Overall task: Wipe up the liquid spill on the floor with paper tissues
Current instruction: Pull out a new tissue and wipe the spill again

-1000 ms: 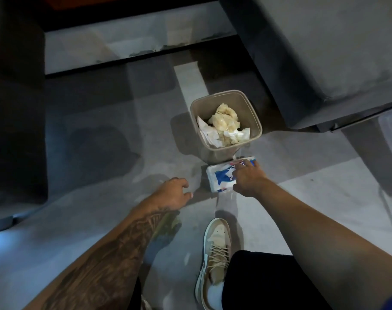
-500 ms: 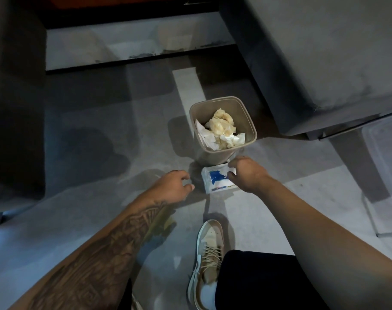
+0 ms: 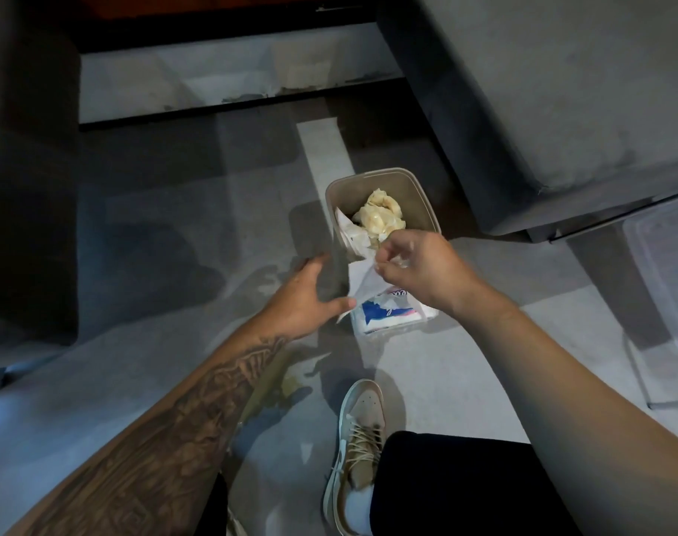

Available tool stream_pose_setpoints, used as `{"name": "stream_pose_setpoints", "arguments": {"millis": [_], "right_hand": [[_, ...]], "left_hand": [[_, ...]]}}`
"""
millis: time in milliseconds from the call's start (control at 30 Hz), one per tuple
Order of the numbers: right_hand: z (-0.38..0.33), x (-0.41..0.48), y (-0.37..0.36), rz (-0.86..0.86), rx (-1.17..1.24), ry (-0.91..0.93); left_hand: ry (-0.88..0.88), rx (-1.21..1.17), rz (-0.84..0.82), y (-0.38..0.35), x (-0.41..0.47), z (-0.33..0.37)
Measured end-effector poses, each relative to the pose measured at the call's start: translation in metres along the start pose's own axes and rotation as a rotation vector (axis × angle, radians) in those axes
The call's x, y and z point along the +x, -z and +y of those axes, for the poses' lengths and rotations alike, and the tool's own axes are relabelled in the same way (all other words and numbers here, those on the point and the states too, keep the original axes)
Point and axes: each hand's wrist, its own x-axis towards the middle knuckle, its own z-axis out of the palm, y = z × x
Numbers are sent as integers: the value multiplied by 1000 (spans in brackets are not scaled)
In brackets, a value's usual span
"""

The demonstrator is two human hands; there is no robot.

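Observation:
A blue and white tissue pack (image 3: 387, 313) lies on the grey floor in front of a beige bin (image 3: 426, 195). My right hand (image 3: 414, 265) pinches a white tissue (image 3: 362, 282) and holds it up above the pack. My left hand (image 3: 306, 299) reaches in from the left with fingers spread, its thumb touching the tissue's lower edge. A yellowish liquid spill (image 3: 287, 384) spreads on the floor beside my left forearm, partly hidden by it.
The bin holds crumpled used tissues (image 3: 380, 216). A grey sofa (image 3: 554, 90) stands at the right and a dark furniture block (image 3: 24, 179) at the left. My shoe (image 3: 358, 446) rests near the spill. A clear plastic box (image 3: 666, 284) sits at the far right.
My right hand rose from the pack, drawing a tissue up out of it. My left hand moved right and opened toward the tissue.

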Motion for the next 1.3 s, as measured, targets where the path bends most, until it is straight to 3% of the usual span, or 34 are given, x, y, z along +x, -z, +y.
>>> {"name": "stream_pose_setpoints", "arguments": {"millis": [233, 333, 433, 567, 733, 867, 1067, 1300], "right_hand": [[-15, 5, -15, -54, 363, 122], [2, 19, -17, -76, 486, 46], [31, 29, -18, -173, 202, -109], [69, 30, -47, -306, -286, -150], [107, 33, -95, -456, -813, -121], [116, 33, -103, -491, -845, -130], [99, 43, -71, -323, -622, -170], [54, 31, -32, -208, -536, -105]], "left_hand": [[7, -190, -62, 9, -4, 1], [72, -186, -2, 18, -2, -9], [196, -161, 73, 32, 0, -29], [395, -239, 199, 52, 1, -57], [381, -365, 321, 71, -7, -73], [414, -386, 358, 81, -14, -86], [438, -419, 392, 94, -24, -95], [450, -406, 372, 101, -58, -85]]}}
